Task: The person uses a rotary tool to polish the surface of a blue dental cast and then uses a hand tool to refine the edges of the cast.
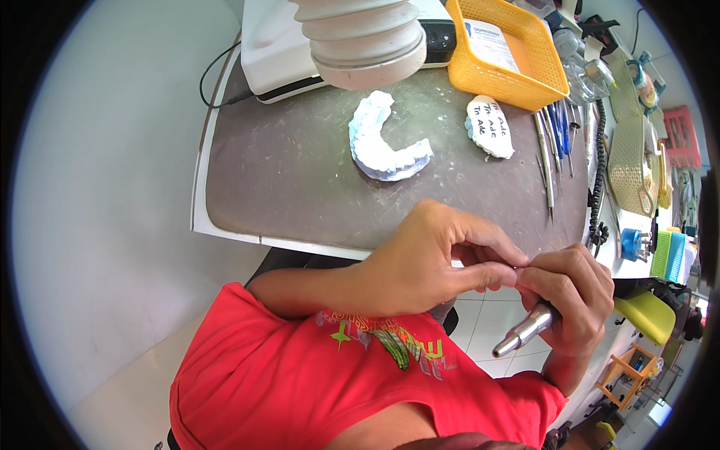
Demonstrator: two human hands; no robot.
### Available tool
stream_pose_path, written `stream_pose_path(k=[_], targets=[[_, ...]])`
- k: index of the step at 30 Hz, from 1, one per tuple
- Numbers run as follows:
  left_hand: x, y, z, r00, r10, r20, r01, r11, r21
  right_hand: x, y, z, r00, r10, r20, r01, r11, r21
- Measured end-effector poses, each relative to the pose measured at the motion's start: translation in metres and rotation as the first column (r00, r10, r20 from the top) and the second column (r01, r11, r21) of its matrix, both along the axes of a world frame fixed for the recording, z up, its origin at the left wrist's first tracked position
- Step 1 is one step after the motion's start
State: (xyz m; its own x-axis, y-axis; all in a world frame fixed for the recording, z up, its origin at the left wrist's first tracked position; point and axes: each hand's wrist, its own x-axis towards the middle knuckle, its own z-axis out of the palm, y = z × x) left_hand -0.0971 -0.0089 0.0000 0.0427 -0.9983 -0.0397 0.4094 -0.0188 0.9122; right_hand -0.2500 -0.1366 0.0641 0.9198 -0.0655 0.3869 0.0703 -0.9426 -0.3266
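My right hand (574,296) is closed round a silver rotary handpiece (527,328), whose tapered nose sticks out below the fingers toward me. My left hand (442,259) is curled in a pinch. Its thumb and index fingertips meet the right fingertips in front of the table's near edge. Whatever lies between those fingertips is too small or too hidden to name. Beyond the hands, a horseshoe-shaped white and bluish dental plaster model (386,150) lies on the dark work mat. A smaller white plaster piece (491,129) with handwriting on it lies to its right.
A ribbed white suction hose (366,41) hangs over the back of the dark mat (292,165), near a white machine (271,46). At the back right stands a yellow basket (499,86) holding a printed paper. Several slim hand tools (546,161) and a coiled black cable (598,176) lie along the right.
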Motion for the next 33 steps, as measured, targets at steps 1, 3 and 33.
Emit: stream_pose_path(k=[1,3,33], targets=[[0.0,0.001,0.0,1.0,0.001,0.03,-0.001,1.0,-0.006,-0.001,0.0,-0.002,1.0,-0.001,0.026,0.0,1.0,0.027],[0.0,0.003,-0.002,0.996,0.004,0.09,-0.003,1.0,-0.018,-0.002,0.0,-0.008,0.997,-0.006,0.076,-0.001,0.997,0.081],[-0.01,0.013,-0.01,0.823,0.511,-0.248,-0.557,0.811,-0.178,0.0,0.01,-0.021,0.985,-0.166,0.035,0.164,0.984,0.066]])
